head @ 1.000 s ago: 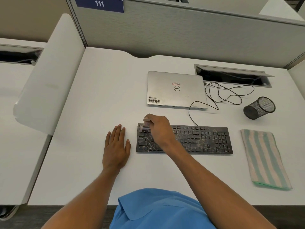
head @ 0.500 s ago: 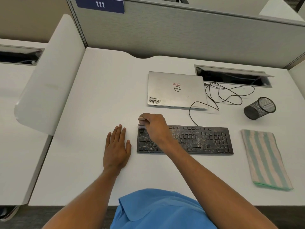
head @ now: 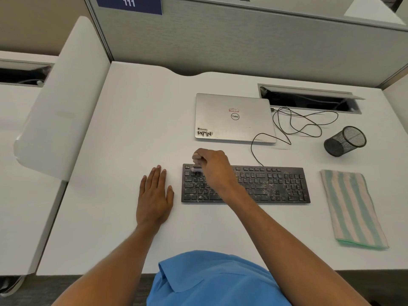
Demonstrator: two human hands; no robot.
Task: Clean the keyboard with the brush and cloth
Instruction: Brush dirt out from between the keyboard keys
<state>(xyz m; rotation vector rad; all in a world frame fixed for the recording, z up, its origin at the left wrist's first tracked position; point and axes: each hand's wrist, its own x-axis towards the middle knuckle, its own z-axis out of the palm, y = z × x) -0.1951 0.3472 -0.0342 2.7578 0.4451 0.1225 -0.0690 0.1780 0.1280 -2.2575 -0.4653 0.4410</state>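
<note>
Keyboard (head: 265,186): black, full-size, long axis running left-right across the counter (head: 123,133), key rows facing the person. Heavy pale dust and crumbs on the keys, worst right of the right hand. Legends too small to read.

Right hand (head: 213,167) over the keyboard's far-left corner, fingers pinched shut on a small brush (head: 196,168); bristle end on the top key rows, blurred. Left hand (head: 154,195) flat on the counter, fingers straight and together, holding nothing, just left of the keyboard, not touching it.

Cloth (head: 353,208): folded, green/beige stripes, well right of the right hand, long axis front-back.

Beyond the right hand: closed silver laptop (head: 234,118), "DELL" logo, "WMN" sticker. Cable (head: 293,127) loops to its right. Mesh cup (head: 344,141) tipped on its side. Partition sign (head: 129,3) reads "111".
</note>
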